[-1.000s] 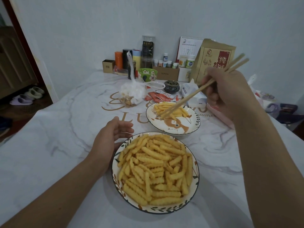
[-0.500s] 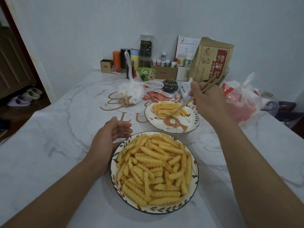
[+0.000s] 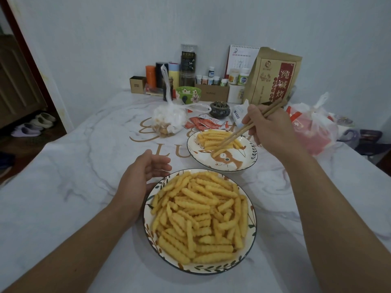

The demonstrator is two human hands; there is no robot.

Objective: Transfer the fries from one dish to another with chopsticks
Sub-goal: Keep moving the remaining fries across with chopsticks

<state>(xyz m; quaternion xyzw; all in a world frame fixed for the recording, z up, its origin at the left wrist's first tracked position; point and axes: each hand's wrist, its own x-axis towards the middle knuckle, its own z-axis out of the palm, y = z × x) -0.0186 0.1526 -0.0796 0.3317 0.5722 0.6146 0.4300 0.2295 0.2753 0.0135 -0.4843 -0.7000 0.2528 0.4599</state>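
The right hand (image 3: 273, 132) grips the chopsticks (image 3: 247, 129) with curled fingers, and their tips reach down and toward the person from it to a single fry (image 3: 219, 152) at the near edge of the small heap on the far dish (image 3: 249, 159); whether the tips are pinching that fry or merely touching it cannot be told; judged from the task, this is either a fry being laid down or one being taken up, and which dish is the source the scene does not settle. The near dish (image 3: 211, 268), heaped with most of the fries (image 3: 201, 216), sits just beside the left hand (image 3: 143, 176), whose fingers are relaxed and apart, holding nothing, cupped by the rim as if to steady it. To do this step well, keep the tips level and squeeze gently, since a crinkle-cut fry is likely brittle and may snap or twist out under a hard pinch; take it near its middle so it does not swing; lift or release low over the plate, so a slip lands on china and not on the tabletop (image 3: 74, 187); let the left hand hold its dish from sliding.
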